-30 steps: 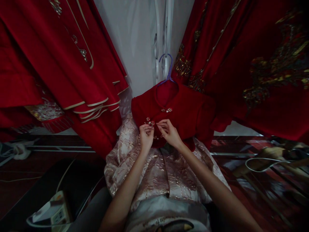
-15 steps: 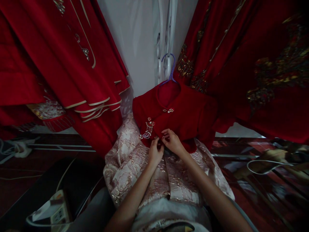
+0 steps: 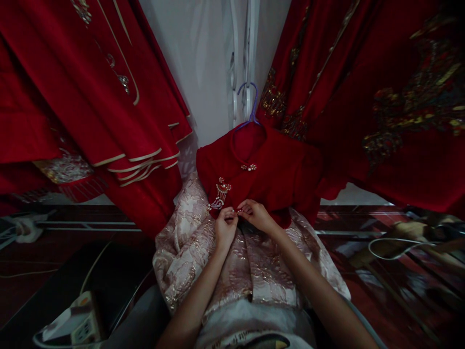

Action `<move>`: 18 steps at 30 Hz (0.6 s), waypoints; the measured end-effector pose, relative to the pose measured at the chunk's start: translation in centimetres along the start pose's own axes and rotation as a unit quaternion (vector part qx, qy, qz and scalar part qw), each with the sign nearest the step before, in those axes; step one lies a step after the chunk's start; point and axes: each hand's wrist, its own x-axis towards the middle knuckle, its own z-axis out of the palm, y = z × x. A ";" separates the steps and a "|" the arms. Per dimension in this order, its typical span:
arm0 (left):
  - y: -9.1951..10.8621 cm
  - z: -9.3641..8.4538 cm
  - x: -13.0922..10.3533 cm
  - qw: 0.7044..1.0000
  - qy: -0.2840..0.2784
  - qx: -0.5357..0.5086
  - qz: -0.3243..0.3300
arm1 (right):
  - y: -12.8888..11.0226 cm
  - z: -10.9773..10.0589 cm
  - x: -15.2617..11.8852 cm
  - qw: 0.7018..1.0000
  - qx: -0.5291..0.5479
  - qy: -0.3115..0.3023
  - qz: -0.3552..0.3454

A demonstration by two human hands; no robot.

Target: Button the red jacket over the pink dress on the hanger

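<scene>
A short red top (image 3: pixel 276 165) lies across my lap over a pale pink brocade skirt (image 3: pixel 196 228) with metallic threads. Its purple hanger (image 3: pixel 253 114) sticks up from the neck. One beaded clasp (image 3: pixel 249 167) fastens the collar, and a beaded ornament with dangling strands (image 3: pixel 221 191) sits on the left of the chest. At the top's lower front, my left hand (image 3: pixel 225 228) and my right hand (image 3: pixel 256 214) meet fingertip to fingertip. Both pinch a small beaded clasp (image 3: pixel 237 211), mostly covered by the fingers. Whether its two halves are joined I cannot tell.
Red garments with cream piping (image 3: pixel 141 140) hang at the left. More red garments, with gold embroidery (image 3: pixel 385 140), hang at the right. A white power strip (image 3: pixel 85 320) rests on a dark surface at lower left. A white cable (image 3: pixel 370 249) loops at the right.
My hands have come closer together, bringing the two parts of the small clasp up against each other. The whole view has shifted slightly.
</scene>
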 end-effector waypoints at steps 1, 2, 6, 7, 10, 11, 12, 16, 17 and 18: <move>-0.1 0.0 0.0 1.000 0.002 -0.008 -0.005 | -0.2 0.1 0.0 1.000 0.003 0.002 -0.003; -0.2 0.0 0.1 1.000 0.003 -0.015 -0.010 | -0.4 0.1 0.0 1.000 0.004 0.006 -0.005; -0.6 -0.1 0.2 0.999 -0.003 -0.043 -0.027 | -0.8 0.3 -0.1 1.000 -0.005 0.026 -0.011; -0.7 -0.2 0.2 0.998 -0.006 -0.050 -0.031 | -0.8 0.4 -0.1 0.999 -0.013 0.029 -0.018; -0.9 -0.3 0.4 0.996 -0.009 -0.070 -0.050 | -0.9 0.4 -0.1 0.998 -0.038 0.034 -0.036; -1.0 -0.3 0.4 0.995 -0.010 -0.077 -0.058 | -0.9 0.3 -0.1 0.998 -0.042 0.030 -0.039; -1.1 -0.4 0.5 0.994 -0.012 -0.085 -0.065 | -1.0 0.3 -0.1 0.998 -0.042 0.027 -0.040; -1.1 -0.3 0.6 0.990 -0.019 -0.116 -0.077 | -0.9 0.3 -0.2 0.998 -0.048 0.033 -0.039; -1.0 -0.3 0.6 0.990 -0.017 -0.119 -0.078 | -0.9 0.4 -0.2 0.997 -0.051 0.037 -0.037; -0.9 -0.3 0.6 0.990 -0.013 -0.119 -0.081 | -0.8 0.5 -0.2 0.997 -0.054 0.040 -0.037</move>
